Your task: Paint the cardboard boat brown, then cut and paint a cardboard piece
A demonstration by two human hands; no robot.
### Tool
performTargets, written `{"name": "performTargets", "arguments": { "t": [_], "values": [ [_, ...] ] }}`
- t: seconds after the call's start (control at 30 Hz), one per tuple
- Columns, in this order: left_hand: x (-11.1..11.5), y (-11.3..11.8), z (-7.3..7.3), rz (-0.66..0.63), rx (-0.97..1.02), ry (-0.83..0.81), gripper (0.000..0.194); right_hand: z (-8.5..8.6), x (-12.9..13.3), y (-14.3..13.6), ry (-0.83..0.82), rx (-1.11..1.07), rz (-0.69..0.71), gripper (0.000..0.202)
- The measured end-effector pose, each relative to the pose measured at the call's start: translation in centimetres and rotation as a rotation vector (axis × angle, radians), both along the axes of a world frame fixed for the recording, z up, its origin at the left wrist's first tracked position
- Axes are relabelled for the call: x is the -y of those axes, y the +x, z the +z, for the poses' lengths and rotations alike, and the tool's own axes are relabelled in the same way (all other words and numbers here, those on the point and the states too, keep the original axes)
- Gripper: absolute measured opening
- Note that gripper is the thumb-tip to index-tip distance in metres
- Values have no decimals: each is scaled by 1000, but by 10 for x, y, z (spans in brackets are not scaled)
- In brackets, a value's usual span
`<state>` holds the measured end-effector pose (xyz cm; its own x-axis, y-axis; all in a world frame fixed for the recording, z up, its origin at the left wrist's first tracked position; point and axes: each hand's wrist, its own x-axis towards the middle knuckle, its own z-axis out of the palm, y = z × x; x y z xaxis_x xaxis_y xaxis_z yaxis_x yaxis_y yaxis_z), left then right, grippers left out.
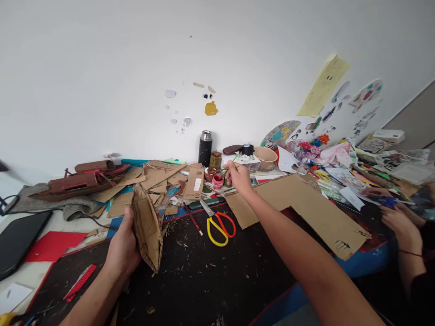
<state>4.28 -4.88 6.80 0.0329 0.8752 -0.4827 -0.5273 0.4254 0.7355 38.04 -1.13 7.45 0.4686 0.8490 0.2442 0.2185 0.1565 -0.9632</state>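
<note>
My left hand [126, 242] is closed around a small boat-shaped cardboard hull [147, 228], holding it upright and tilted above the dark table. Out at the paint jars, my right hand [239, 178] pinches a thin green-handled paintbrush [235, 157]; its tip cannot be made out clearly. Just left of those fingers stands an open jar of red paint [218, 181], with a brown paint jar [210, 173] beside it. Scissors [217, 231] with yellow and red handles lie open between my arms, next to a red pencil [193, 219].
A painted model boat [78, 181] sits at the left beyond a black tablet-like slab [22, 242]. Cardboard scraps [163, 176] cover the back. A black flask [205, 148] stands by the wall. A large cardboard sheet [306, 203] lies right, near another person's hands [401, 222].
</note>
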Motion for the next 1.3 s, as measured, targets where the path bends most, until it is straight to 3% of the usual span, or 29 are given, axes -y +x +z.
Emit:
{"name": "performTargets", "arguments": {
  "t": [0.43,0.9,1.03,1.17,1.3],
  "values": [
    [2,2,6,4,28,-38,45,-1,1,-3,13,22,-35,47],
    [1,0,0,-2,53,14,45,-6,7,-3,6,-14,-46,43],
    [-1,-1,-2,44,105,23,44,1,12,-6,47,-70,-88,50],
    [-7,-2,-7,81,164,12,44,18,22,-28,99,-300,-113,53],
    [-11,-5,-14,108,210,58,43,27,35,-73,111,-410,54,54]
  ]
}}
